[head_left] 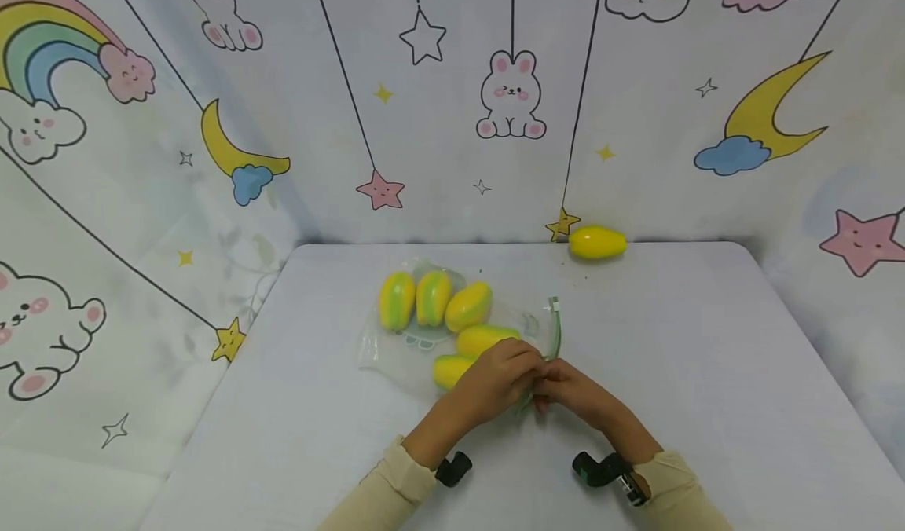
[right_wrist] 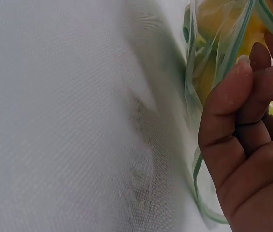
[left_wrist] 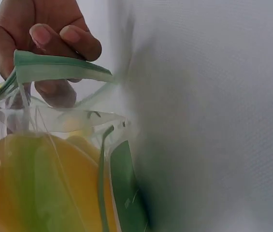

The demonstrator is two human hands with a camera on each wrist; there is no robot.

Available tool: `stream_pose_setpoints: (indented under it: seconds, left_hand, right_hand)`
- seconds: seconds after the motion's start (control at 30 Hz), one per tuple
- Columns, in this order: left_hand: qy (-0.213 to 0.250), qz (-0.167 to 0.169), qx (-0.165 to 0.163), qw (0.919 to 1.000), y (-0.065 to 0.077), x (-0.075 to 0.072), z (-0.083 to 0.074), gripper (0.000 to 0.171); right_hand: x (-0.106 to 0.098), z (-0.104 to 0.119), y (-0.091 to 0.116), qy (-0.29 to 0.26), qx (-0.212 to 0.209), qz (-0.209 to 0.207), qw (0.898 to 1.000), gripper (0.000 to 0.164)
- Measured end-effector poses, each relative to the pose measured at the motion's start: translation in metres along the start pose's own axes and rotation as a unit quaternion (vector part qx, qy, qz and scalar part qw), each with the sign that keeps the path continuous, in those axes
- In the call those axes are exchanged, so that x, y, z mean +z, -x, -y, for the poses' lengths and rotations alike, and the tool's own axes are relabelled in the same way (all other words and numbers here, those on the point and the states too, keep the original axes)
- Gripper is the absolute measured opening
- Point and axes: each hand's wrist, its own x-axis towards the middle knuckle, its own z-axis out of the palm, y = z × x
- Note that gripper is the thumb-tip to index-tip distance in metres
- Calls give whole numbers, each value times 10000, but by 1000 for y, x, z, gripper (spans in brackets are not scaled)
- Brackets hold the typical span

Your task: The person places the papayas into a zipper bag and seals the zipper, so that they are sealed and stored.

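A clear zip bag (head_left: 382, 354) with a green-edged mouth lies on the table, its mouth toward the right. Several ridged yellow-green fruits that look like star fruit (head_left: 397, 302) are at the bag; one star fruit (left_wrist: 39, 183) shows through its plastic in the left wrist view. My left hand (head_left: 498, 382) reaches over the nearest fruits and grips the bag's mouth. Close against it, my right hand (head_left: 576, 393) pinches the green edge (left_wrist: 54, 67), seen clearly in the left wrist view. In the head view, the fingertips of both hands are partly hidden.
Another star fruit (head_left: 597, 243) lies alone at the table's back edge, right of the bag. Behind the white table (head_left: 707, 358) hangs a printed cloth (head_left: 452, 162) with rabbits, stars and moons. Each wrist carries a small black camera (head_left: 454, 469).
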Motion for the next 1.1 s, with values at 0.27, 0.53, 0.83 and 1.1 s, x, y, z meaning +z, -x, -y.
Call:
stream_pose_setpoints:
  seconds: [0.27, 0.53, 0.83, 1.1]
  left_hand:
    - [-28, -66, -196, 9998, 1, -2, 4, 5]
    - [144, -145, -274, 9994, 3, 0, 9, 3]
    - [153, -317, -219, 9991, 7, 3, 13, 9]
    - [91, -232, -133, 9996, 12, 7, 17, 6]
  right_hand:
    - [3, 5, 1, 406, 374, -450, 9975, 22]
    - [-33, 22, 9, 427, 434, -3415, 9379, 30]
    - [-84, 38, -11, 2912, 821, -4123, 8594, 25]
    - [-120, 45, -38, 4509, 1189, -3258, 8225, 43]
